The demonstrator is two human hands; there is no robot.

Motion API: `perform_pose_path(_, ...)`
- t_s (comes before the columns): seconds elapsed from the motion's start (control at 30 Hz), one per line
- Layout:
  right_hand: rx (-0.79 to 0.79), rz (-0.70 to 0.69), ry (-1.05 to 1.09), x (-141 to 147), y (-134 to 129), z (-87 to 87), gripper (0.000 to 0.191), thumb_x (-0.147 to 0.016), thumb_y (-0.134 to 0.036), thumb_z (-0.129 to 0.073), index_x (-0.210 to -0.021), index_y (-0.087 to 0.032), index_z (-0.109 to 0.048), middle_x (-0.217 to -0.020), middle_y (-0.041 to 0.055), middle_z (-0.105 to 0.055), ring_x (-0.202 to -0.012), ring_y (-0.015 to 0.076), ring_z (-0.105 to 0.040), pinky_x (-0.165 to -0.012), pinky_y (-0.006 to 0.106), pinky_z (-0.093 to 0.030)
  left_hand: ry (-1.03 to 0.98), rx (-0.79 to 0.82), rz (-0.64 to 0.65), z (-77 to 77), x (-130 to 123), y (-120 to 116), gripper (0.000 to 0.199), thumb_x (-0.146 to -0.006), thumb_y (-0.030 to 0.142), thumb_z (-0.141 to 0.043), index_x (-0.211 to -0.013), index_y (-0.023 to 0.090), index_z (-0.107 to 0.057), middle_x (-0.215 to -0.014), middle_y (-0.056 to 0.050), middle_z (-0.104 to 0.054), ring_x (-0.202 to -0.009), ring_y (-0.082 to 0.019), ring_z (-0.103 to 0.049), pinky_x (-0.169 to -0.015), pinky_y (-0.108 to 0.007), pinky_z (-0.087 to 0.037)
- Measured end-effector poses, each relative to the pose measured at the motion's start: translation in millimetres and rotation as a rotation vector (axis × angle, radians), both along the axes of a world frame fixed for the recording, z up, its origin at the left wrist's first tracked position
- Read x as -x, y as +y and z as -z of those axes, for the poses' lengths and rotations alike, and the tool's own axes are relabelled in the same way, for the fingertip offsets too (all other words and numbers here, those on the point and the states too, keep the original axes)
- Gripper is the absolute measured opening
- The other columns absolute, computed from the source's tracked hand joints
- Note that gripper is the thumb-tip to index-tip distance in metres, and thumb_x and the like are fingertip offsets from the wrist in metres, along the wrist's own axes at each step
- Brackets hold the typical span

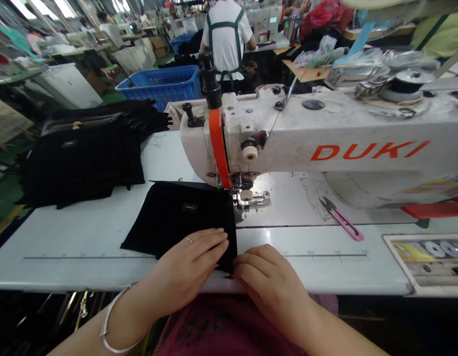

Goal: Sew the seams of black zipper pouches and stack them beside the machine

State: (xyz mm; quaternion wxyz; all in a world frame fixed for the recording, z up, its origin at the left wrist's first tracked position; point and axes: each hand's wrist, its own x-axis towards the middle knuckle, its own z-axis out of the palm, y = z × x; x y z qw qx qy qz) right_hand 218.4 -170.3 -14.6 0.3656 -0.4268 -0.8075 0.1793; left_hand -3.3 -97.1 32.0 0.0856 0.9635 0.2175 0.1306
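A black fabric panel [158, 217] with a small dark label [189, 208] lies on the white sewing table, its upper right corner beside the presser foot [247, 196] of the sewing machine [288, 143]. My left hand [194, 264] rests flat on the lower right part of the panel, fingers stretched out together. At the panel's near right corner, close to the table's front edge, my right hand [268, 274] has its fingers curled and closed on the fabric edge. Its fingertips are partly hidden.
Pink thread snips [342, 220] lie right of the needle area. A tall stack of black fabric pieces [84, 158] stands on the left. Behind the machine are a blue crate [162, 84] and a person [229, 39] seen from behind. A thread bobbin [412, 81] sits on top of the machine.
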Motion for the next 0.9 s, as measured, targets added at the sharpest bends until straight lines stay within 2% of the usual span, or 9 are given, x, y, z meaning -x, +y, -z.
perform_pose_path(0.07, 0.023, 0.005, -0.005, 0, 0, -1.3, 0.014, -0.101, -0.016, -0.051, -0.095, -0.016, -0.063, -0.098, 0.0040, -0.069, -0.086, 0.0189, -0.057, -0.079, 0.034, -0.046, 0.093, -0.038, 0.041, 2.9, -4, -1, 0.039, -0.095, 0.007, -0.044, -0.133, 0.006, -0.054, -0.133, -0.016, -0.059, -0.129, -0.029, -0.051, -0.107, -0.046, -0.050)
perform_pose_path(0.13, 0.012, 0.004, -0.020, 1, 0, -2.8, 0.014, -0.101, -0.016, -0.051, -0.100, -0.017, -0.064, -0.098, 0.0045, -0.069, -0.085, 0.0192, -0.057, -0.078, 0.035, -0.046, 0.094, -0.030, 0.031, 5.1, -6, -2, 0.037, -0.095, 0.007, -0.044, -0.131, 0.007, -0.055, -0.131, -0.015, -0.060, -0.126, -0.029, -0.052, -0.106, -0.046, -0.050)
perform_pose_path(0.3, -0.024, 0.010, -0.058, 0, 0, -2.0, 0.017, -0.101, -0.016, -0.051, -0.107, -0.019, -0.066, -0.095, 0.0039, -0.067, -0.083, 0.0197, -0.055, -0.073, 0.034, -0.045, -0.169, 0.014, -0.111, 4.7, -2, -5, 0.040, -0.096, 0.004, -0.042, -0.133, 0.012, -0.052, -0.132, -0.012, -0.058, -0.122, -0.022, -0.054, -0.105, -0.038, -0.050)
perform_pose_path(0.37, -0.040, 0.012, -0.069, 1, -1, -0.5, 0.017, -0.101, -0.015, -0.050, -0.104, -0.018, -0.067, -0.094, 0.0041, -0.066, -0.081, 0.0198, -0.054, -0.072, 0.035, -0.044, -0.138, -0.004, -0.082, 7.5, -2, -6, 0.042, -0.095, 0.004, -0.042, -0.135, 0.011, -0.050, -0.134, -0.013, -0.058, -0.122, -0.023, -0.053, -0.104, -0.040, -0.049)
perform_pose_path(0.47, -0.051, 0.016, -0.079, 0, -2, 0.9, 0.017, -0.100, -0.015, -0.050, -0.099, -0.017, -0.067, -0.089, 0.0044, -0.065, -0.079, 0.0204, -0.052, -0.071, 0.036, -0.044, 0.022, -0.001, 0.008, 15.9, -4, -8, 0.043, -0.094, 0.005, -0.042, -0.137, 0.009, -0.050, -0.136, -0.015, -0.057, -0.121, -0.028, -0.054, -0.103, -0.045, -0.050)
perform_pose_path(0.53, -0.049, 0.010, -0.080, 0, -4, 1.1, 0.017, -0.100, -0.016, -0.050, -0.100, -0.017, -0.067, -0.088, 0.0045, -0.064, -0.079, 0.0207, -0.052, -0.071, 0.037, -0.044, 0.067, 0.012, 0.012, 20.8, -5, -10, 0.043, -0.094, 0.006, -0.044, -0.136, 0.008, -0.051, -0.136, -0.016, -0.056, -0.119, -0.029, -0.054, -0.102, -0.048, -0.050)
perform_pose_path(0.73, -0.043, -0.010, -0.066, -4, -9, -0.7, 0.018, -0.101, -0.014, -0.049, -0.104, -0.016, -0.067, -0.098, 0.0057, -0.067, -0.088, 0.0206, -0.056, -0.077, 0.036, -0.046, -0.144, 0.050, 0.029, 26.1, -4, -18, 0.034, -0.096, 0.006, -0.050, -0.129, 0.012, -0.056, -0.125, -0.011, -0.064, -0.114, -0.023, -0.057, -0.100, -0.040, -0.052)
perform_pose_path(0.9, -0.027, -0.038, -0.058, -10, -11, -4.4, 0.019, -0.102, -0.016, -0.048, -0.109, -0.016, -0.066, -0.100, 0.0060, -0.068, -0.092, 0.0207, -0.058, -0.080, 0.036, -0.048, -0.153, 0.114, 0.061, 29.5, -6, -19, 0.030, -0.098, 0.009, -0.049, -0.127, 0.014, -0.057, -0.124, -0.010, -0.065, -0.114, -0.023, -0.057, -0.097, -0.040, -0.052)
